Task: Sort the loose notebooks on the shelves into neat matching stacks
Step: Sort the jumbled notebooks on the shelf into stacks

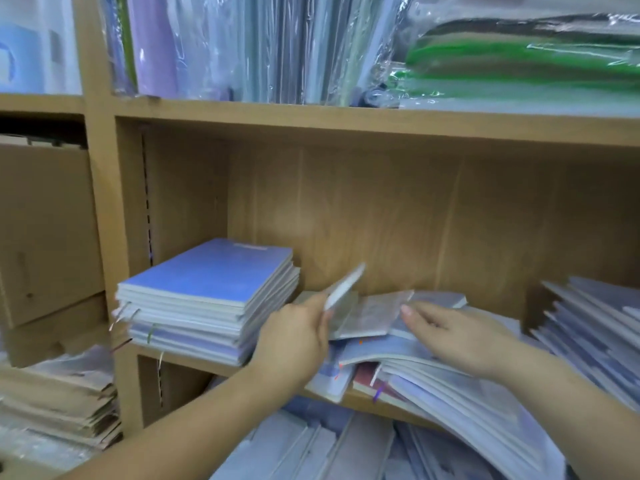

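Note:
A neat stack of blue notebooks stands at the left of the middle wooden shelf. To its right lies a loose, sliding heap of pale blue and grey notebooks. My left hand grips a thin white-edged notebook, tilted up above the heap. A small grey notebook lies on top of the heap between my hands. My right hand rests flat on the heap with its fingers stretched out, touching that grey notebook's edge.
More notebooks lean in a fanned row at the shelf's right end. Plastic-wrapped folders and green packs fill the shelf above. Cardboard boxes and paper stacks sit at the left. Notebooks crowd the shelf below.

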Demonstrator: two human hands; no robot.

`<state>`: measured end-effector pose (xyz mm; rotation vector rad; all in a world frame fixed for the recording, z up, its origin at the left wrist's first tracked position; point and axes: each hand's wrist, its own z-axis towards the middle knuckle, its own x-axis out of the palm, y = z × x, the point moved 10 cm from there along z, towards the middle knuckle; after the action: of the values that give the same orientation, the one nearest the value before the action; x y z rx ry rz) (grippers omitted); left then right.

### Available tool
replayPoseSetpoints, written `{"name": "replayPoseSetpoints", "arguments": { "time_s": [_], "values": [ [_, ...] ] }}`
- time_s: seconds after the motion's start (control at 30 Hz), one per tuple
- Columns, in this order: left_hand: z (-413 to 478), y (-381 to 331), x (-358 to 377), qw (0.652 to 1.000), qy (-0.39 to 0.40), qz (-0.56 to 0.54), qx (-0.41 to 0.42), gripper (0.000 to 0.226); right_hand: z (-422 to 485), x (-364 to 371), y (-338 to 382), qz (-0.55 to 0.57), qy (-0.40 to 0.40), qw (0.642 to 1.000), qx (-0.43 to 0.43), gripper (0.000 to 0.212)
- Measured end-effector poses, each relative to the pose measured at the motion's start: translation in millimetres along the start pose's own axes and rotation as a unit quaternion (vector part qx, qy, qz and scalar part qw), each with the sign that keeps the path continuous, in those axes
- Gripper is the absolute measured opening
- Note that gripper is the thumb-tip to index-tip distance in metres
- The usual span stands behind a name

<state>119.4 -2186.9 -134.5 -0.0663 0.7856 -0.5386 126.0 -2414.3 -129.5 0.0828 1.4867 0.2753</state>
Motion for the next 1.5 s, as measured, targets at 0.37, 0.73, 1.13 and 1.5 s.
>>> {"name": "replayPoseSetpoints", "arguments": {
  "time_s": [0.37,0.73,1.13,1.5],
  "values": [
    [3,-68,31,0.984,0.087,-0.142,0.06,0.043,-1,-7,-29,0.073,-0.056,0.993,0.069,0.092],
    [13,43,71,0.972,0.223,0.05,-0.056,0.016,2,-9,-13,0.016,-0.04,0.998,0.052,0.093],
    [17,-81,18,0.992,0.052,0.072,0.093,0.019,7,-7,-50,0.2,-0.061,0.974,0.092,0.067],
    [14,-59,28,0.967,0.121,-0.224,0.022,0.04,8,-4,-53,0.219,-0.038,0.971,0.093,0.088]
  ]
}}
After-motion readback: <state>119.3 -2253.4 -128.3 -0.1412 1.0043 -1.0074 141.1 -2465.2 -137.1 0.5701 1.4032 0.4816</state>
